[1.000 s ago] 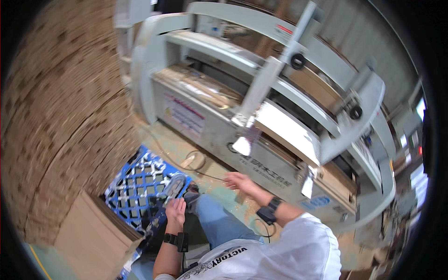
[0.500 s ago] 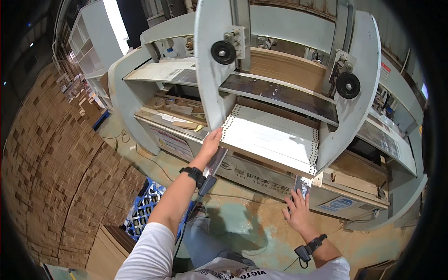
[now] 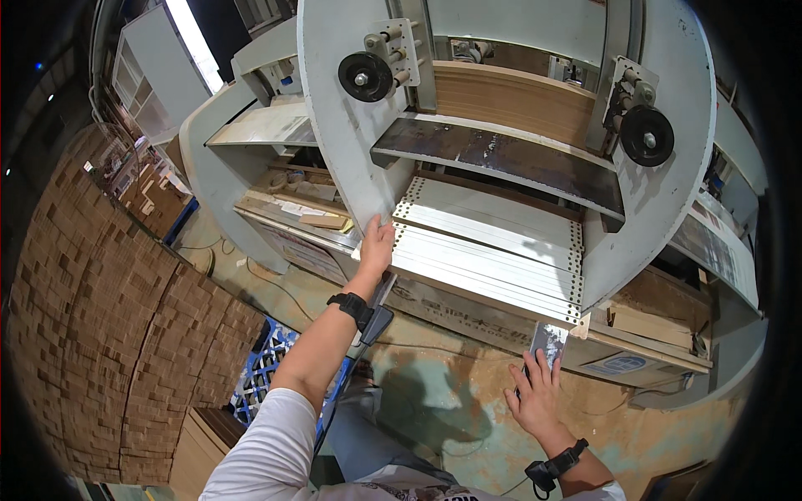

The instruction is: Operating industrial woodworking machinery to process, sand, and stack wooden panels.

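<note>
White boards with rows of dark holes near both ends lie side by side in the bay of a grey machine, under a dark crossbar. A thin dark gap runs between the front boards and those behind. My left hand rests at the left end of the front boards, fingers stretched upward beside the machine's side panel. Lower right, my right hand is spread, its fingertips on a metal support arm that juts out below the boards' right corner. Neither hand grips anything.
Two black handwheels sit on the machine's uprights. Tall stacks of brown strips fill the left side. A blue pallet stands by my left arm. Wood scraps lie on the machine's left shelf. Cables cross the floor.
A dark gap now shows between the front and rear boards. The machine appears larger and closer. Both hands keep about the same places, left at the boards' end, right at the metal arm.
</note>
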Tool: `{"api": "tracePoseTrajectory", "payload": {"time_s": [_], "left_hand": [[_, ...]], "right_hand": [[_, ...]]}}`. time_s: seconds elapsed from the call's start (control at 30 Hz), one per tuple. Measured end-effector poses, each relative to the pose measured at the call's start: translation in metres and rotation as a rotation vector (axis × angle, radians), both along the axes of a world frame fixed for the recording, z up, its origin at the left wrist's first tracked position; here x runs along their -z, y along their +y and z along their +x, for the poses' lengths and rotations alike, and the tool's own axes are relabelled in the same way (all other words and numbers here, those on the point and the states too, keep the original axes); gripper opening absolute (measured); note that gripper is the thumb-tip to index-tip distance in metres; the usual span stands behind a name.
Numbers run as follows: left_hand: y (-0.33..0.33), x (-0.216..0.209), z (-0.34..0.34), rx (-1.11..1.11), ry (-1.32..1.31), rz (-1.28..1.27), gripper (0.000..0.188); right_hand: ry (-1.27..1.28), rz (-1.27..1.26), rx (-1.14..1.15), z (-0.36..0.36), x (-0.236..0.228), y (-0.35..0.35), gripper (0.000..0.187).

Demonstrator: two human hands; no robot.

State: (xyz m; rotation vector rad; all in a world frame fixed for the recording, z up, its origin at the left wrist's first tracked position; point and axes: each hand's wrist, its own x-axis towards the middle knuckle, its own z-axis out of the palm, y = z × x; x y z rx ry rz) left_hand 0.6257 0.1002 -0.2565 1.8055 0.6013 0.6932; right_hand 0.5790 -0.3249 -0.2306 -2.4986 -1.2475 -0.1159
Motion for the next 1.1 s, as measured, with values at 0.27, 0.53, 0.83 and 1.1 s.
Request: {"api": "tracePoseTrajectory", "payload": {"time_s": [0.27, 0.53, 0.83, 1.1], "left_hand": [[-0.029, -0.032, -0.015, 0.259, 0.159, 0.519, 0.079], [-0.099, -0.047, 0.024, 0.824, 0.342, 1.112, 0.116], [-0.126, -0.048, -0.062, 0.74, 0.177, 0.971, 0.104], [-0.177, -0.054, -0.225, 0.865, 0.142, 0.982, 0.102]], "right_hand": [[0.005, -0.034, 0.011, -0.002, 0.002, -0.002, 0.04], [-0.052, -0.006, -0.015, -0.003, 0.014, -0.003, 0.043], [-0.036, 0.162, -0.048, -0.028, -0.016, 0.004, 0.049], [0.588, 0.117, -0.237, -0.032, -0.05, 0.032, 0.054]]}}
